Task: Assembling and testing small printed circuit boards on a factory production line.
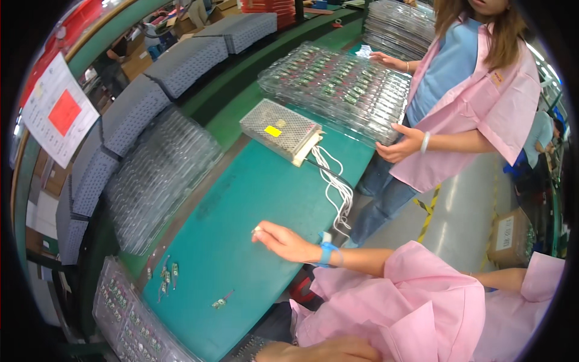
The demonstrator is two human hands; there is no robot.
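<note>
My right hand [280,241], with a blue band at its wrist, is raised above the green bench mat [241,199]. Its fingertips are pinched together on a tiny whitish thing too small to name. My left hand [322,351] is cut off at the lower edge and its fingers do not show clearly. A small green circuit board with thin wires [219,301] lies alone on the mat. Several similar boards [166,277] sit in a loose group near the far left edge. A clear plastic tray holding boards [136,320] stands at the lower left.
A perforated metal power supply [280,130] trails white cables [338,193]. Another person's hand [403,143] touches a stack of clear trays with boards [338,84]. More clear trays [163,181] stand beside grey bins [132,114]. A paper sheet [60,111] hangs at left.
</note>
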